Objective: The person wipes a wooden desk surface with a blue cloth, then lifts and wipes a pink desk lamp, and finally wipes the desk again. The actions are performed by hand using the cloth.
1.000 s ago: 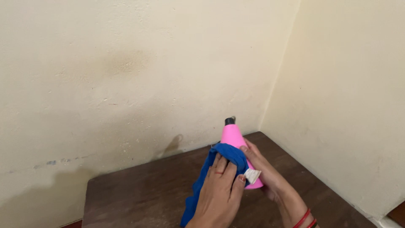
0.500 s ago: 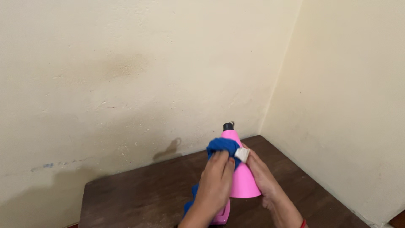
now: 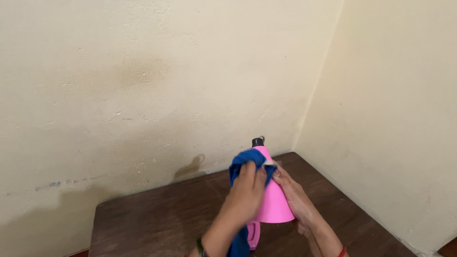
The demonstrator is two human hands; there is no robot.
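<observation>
A pink cone-shaped object (image 3: 274, 202) with a small black cap (image 3: 258, 141) on top stands upright on a dark brown wooden table (image 3: 157, 214). My left hand (image 3: 246, 186) presses a blue cloth (image 3: 243, 162) against the upper left side of the cone; the cloth hangs down past my forearm. My right hand (image 3: 293, 195) grips the cone's right side and steadies it. A pink base part (image 3: 253, 234) shows below the cone, partly hidden by my left arm.
The table sits in a corner between two cream walls (image 3: 143, 85). The back wall has a brownish stain (image 3: 143, 71) and scuff marks. The table's left edge (image 3: 93, 228) lies at lower left.
My left hand moved the blue cloth up from the cone's middle to its upper part near the cap. The cone went from tilted to upright. My right hand stayed on its right side.
</observation>
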